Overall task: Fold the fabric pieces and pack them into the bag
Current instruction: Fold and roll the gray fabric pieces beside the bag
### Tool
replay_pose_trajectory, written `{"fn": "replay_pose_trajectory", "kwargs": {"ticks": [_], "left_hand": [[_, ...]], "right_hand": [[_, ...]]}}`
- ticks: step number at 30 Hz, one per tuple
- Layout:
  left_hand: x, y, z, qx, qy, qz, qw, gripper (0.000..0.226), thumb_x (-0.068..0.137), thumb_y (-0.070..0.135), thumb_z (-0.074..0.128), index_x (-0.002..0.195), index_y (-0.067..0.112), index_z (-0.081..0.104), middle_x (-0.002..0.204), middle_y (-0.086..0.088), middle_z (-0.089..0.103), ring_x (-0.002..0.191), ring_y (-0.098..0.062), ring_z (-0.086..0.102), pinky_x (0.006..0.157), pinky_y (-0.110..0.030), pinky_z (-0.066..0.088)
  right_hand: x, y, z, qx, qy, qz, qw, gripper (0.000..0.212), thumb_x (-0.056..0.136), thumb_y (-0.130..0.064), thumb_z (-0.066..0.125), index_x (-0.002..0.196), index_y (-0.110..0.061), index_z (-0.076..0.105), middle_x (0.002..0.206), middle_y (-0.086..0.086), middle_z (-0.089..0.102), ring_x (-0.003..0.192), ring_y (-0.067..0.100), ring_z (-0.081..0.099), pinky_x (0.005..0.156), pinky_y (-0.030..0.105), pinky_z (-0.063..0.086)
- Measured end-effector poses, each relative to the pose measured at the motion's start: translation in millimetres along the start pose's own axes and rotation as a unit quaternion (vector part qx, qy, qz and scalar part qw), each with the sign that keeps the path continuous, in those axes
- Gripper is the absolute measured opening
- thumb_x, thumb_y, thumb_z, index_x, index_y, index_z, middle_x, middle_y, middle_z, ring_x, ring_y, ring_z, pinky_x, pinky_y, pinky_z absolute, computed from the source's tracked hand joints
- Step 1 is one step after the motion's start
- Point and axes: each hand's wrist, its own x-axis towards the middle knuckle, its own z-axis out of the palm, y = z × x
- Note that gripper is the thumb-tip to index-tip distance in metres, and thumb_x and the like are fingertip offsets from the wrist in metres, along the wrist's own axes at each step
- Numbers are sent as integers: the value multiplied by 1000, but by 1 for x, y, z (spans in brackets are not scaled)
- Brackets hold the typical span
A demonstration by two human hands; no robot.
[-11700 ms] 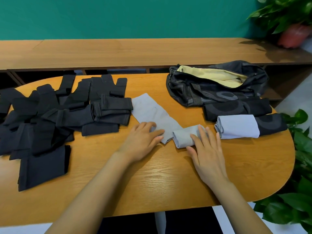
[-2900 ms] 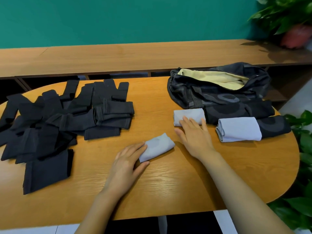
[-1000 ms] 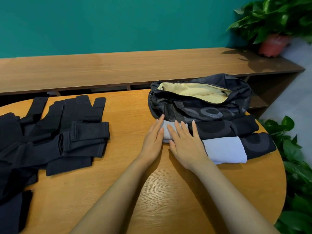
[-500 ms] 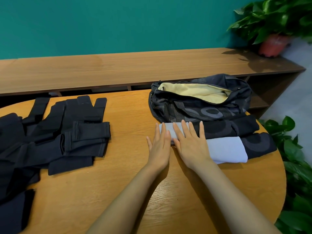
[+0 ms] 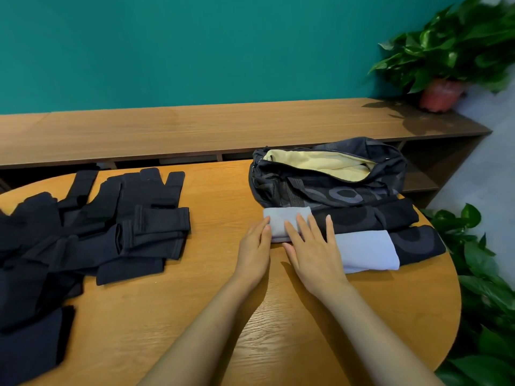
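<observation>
Grey folded fabric (image 5: pixel 282 220) is pressed flat on the wooden table (image 5: pixel 211 302), just in front of the open dark bag (image 5: pixel 320 190). The left hand (image 5: pixel 254 250) is laid against its left edge and the right hand (image 5: pixel 313 247) on top, with all fingers kept straight and nothing gripped. Unfolded dark pieces (image 5: pixel 111 232) are piled well to the left

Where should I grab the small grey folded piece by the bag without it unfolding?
Grip the small grey folded piece along its near long edge, thumb under, fingers over, clamping every layer. The bag blocks its far edge and the black patterned piece its right end, so coming from the near side looks best.
</observation>
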Motion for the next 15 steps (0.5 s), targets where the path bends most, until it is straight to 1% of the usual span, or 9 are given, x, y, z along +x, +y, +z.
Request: {"fn": "replay_pose_trajectory", "kwargs": {"ticks": [1, 2, 3, 5, 7, 8, 11, 15], "left_hand": [[0, 1, 1, -3, -17, -9, 1000, 41, 106, 24, 37, 145, 12, 43, 151, -4, 41, 133, -4, 35, 109, -14, 22], [0, 3, 1, -6, -33, -15, 999, 42, 106, 25, 37, 146, 12, 42, 152, -3, 40, 135, -5, 35, 108, -14, 21], [0, 4, 1, -8, -42, -18, 999, 43, 106, 27, 36, 146, 13, 41, 153, -2, 39, 136, -7, 34, 108, -14, 21], [0, 7, -2, -2, -40, -15, 999, 44, 106, 28, 36, 147, 13, 41, 152, -1, 39, 136, -7, 35, 107, -14, 22], [-2, 7, -9, 26, -15, 10, 1000, 42, 106, 26, 37, 146, 13, 43, 148, -1, 44, 135, -11, 38, 108, -17, 26], [-5, 6, -15, 43, -3, 23, 999, 41, 106, 26, 38, 144, 14, 44, 145, -1, 47, 134, -12, 40, 109, -21, 29], [-20, -4, -46, 114, 29, 57, 991, 38, 105, 29, 39, 141, 19, 49, 138, 3, 52, 129, -13, 45, 109, -34, 37], [-50, -30, -105, 221, 92, 101, 966, 34, 102, 26, 46, 133, 20, 57, 132, 6, 57, 125, -12, 46, 107, -41, 39]], "right_hand": [[-1, 0, 1, 0, -9, 3, 1000, 65, 101, -48, 13, 135, -15, 58, 137, 15, 57, 130, 36, 51, 113, 56, 15], [-1, 1, 2, 4, -15, 7, 1000, 69, 102, -48, 8, 135, -15, 58, 137, 15, 58, 129, 35, 51, 112, 57, 14], [-1, 2, 2, 7, -16, 10, 1000, 69, 102, -49, 7, 135, -15, 58, 137, 15, 57, 129, 35, 51, 112, 56, 14], [0, 2, -1, 14, -10, 12, 1000, 64, 100, -48, 15, 135, -15, 58, 136, 15, 58, 129, 35, 52, 112, 56, 13], [0, -1, -5, 25, 10, 7, 1000, 61, 99, -47, 20, 134, -15, 59, 134, 15, 60, 127, 34, 54, 112, 54, 14], [0, -4, -7, 33, 21, 0, 999, 61, 99, -47, 21, 133, -14, 59, 133, 14, 61, 126, 34, 55, 112, 54, 15], [-8, -19, -14, 69, 44, -32, 996, 64, 102, -50, 15, 132, -16, 60, 131, 10, 62, 126, 30, 55, 112, 50, 15], [-16, -58, -16, 120, 8, -95, 988, 66, 100, -53, 9, 142, -21, 49, 144, 2, 51, 138, 22, 41, 116, 41, 2]]}}
